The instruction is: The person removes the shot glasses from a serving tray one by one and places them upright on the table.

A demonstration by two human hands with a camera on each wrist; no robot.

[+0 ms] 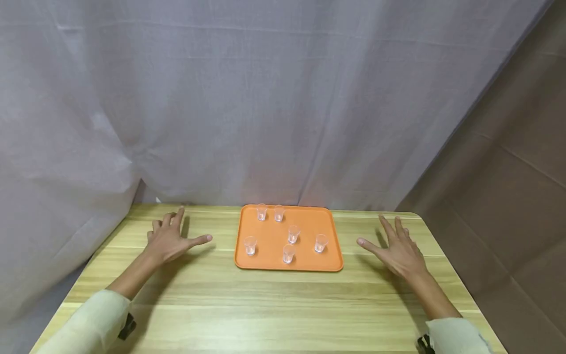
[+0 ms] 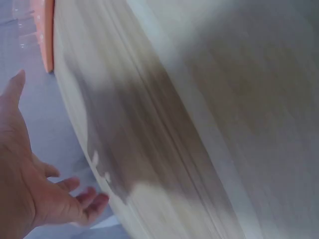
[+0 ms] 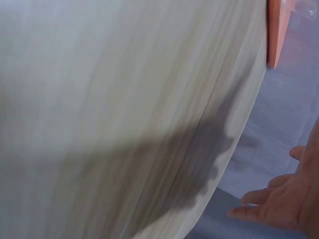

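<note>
An orange tray lies on the wooden table, with several small clear cups standing on it. Two of them, a back-left cup and its neighbour, are near the far rim; a front-left cup and a right cup stand toward the sides. Left of the tray, my left hand hovers over the table, thumb spread toward the tray, holding nothing. On the other side my right hand is held likewise, fingers spread and apart from the tray. Both wrist views show a tray corner and the hand's shadow.
The pale wood-grain table extends toward me and to both sides. Grey cloth hangs right behind its far edge, and a darker brownish cloth hangs along the right side.
</note>
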